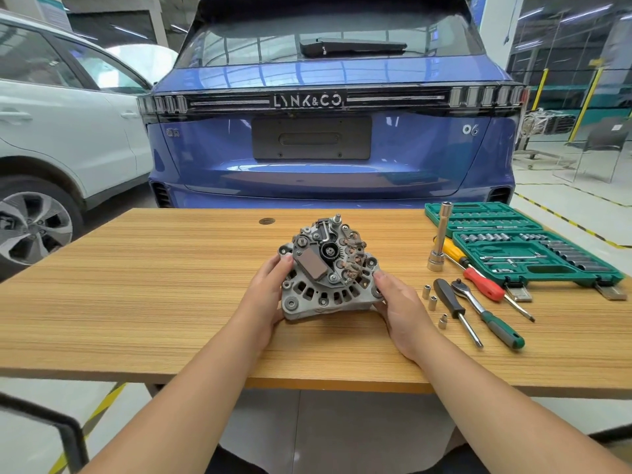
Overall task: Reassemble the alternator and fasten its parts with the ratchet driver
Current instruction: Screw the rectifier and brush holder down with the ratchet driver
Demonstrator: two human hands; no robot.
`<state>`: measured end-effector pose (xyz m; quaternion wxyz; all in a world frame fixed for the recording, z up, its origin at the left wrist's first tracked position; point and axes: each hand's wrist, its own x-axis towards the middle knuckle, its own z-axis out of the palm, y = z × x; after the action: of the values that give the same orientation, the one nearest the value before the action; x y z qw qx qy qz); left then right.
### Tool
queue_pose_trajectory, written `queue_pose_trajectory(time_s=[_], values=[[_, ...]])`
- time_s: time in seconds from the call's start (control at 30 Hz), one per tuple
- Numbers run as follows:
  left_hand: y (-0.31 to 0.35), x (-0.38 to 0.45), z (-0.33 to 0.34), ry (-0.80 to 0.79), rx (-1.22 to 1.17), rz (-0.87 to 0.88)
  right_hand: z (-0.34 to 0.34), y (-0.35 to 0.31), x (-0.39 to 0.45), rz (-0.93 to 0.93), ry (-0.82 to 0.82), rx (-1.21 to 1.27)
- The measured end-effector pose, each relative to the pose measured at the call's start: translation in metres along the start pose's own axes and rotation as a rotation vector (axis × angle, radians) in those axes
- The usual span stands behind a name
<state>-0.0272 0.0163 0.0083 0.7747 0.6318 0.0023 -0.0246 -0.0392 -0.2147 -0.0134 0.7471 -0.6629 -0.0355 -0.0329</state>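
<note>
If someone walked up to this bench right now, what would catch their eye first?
Probably the alternator at the middle of the wooden table, gripped by the left hand and right hand. Behind it looms a blue car; an open green socket case lies at the right.

Both hands [337, 302] round alternator [328, 268], on table [136, 285]

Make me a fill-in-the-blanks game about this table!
1. Both hands, left and right, hold the grey metal ____.
2. The green-handled ratchet driver lies on the ____ wooden table.
3. The socket case is coloured ____.
Missing words: alternator; striped; green.
</note>
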Motion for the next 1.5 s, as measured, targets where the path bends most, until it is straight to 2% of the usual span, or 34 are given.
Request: queue_pose_trajectory(time_s=[0.1,0.17,0.37,0.43,0.53,0.6,0.7,0.83,1.07,1.13,1.23,1.3,1.4,1.5], values=[[0.0,-0.003,0.005,0.033,-0.007,0.003,-0.003,-0.002,0.002,-0.08,0.002,-0.203],[0.0,-0.01,0.011,0.074,-0.034,0.012,-0.009,-0.005,0.007,-0.098,0.07,-0.278],[-0.009,-0.027,0.047,0.226,-0.093,0.048,-0.02,-0.026,0.034,0.052,0.222,-0.302],[-0.01,-0.03,0.054,0.278,-0.119,0.053,-0.011,-0.033,0.033,0.067,0.346,-0.355],[-0.01,-0.032,0.058,0.309,-0.163,0.056,0.016,-0.041,0.013,-0.036,0.54,-0.357],[-0.009,-0.033,0.06,0.323,-0.167,0.063,0.04,-0.045,-0.007,-0.108,0.457,-0.357],[-0.007,-0.04,0.068,0.355,-0.161,0.089,0.07,-0.043,-0.02,-0.094,0.187,-0.406],[-0.013,-0.05,0.081,0.388,-0.12,0.116,0.07,-0.043,-0.006,-0.111,0.149,-0.52],[-0.026,-0.057,0.079,0.256,0.063,0.121,0.022,-0.057,0.02,-0.133,-0.065,-0.726],[-0.024,-0.053,0.066,0.306,0.101,0.162,0.023,-0.056,0.019,-0.147,-0.014,-0.786],[-0.014,-0.038,0.045,0.405,0.124,0.207,0.04,-0.058,0.006,-0.136,0.152,-0.691],[-0.004,-0.024,0.033,0.42,0.116,0.194,0.054,-0.061,0.002,-0.159,0.193,-0.675],[0.005,-0.003,0.02,0.363,0.147,0.156,0.065,-0.065,0.003,-0.241,0.18,-0.859],[0.009,0.013,0.008,0.233,0.219,0.111,0.067,-0.061,0.007,-0.253,0.177,-0.883]])
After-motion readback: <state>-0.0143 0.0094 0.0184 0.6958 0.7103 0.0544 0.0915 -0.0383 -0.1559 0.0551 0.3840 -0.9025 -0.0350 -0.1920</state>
